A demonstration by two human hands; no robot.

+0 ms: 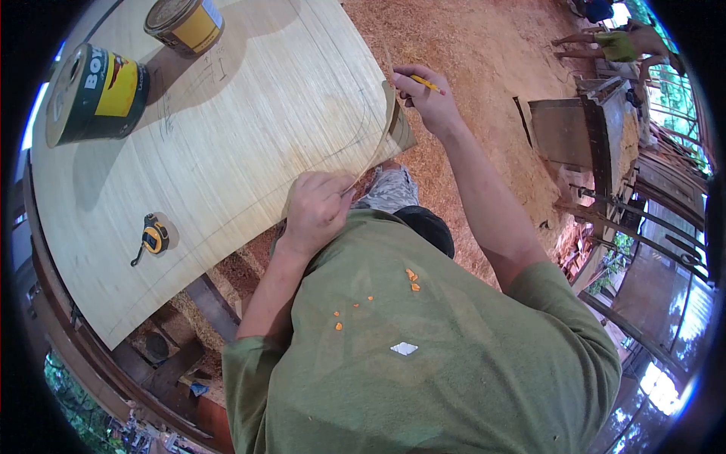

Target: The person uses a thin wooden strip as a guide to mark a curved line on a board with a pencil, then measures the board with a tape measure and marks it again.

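Within right hand (431,101), pencil (426,82), tip unclear

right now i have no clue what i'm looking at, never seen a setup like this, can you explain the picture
There is no machine here: a person works with two bare hands. The single picture comes from a camera worn on that person's head, looking forward and down past their own green short-sleeved shirt. In front lies a large, pale wooden sheet. On it are a large dark green and yellow can, a smaller yellow and brown can, and a black and yellow tape measure. The right hand holds a thin yellow pencil by the sheet's right-hand edge. The left hand is curled at the near edge; whether it grips anything is hard to tell.
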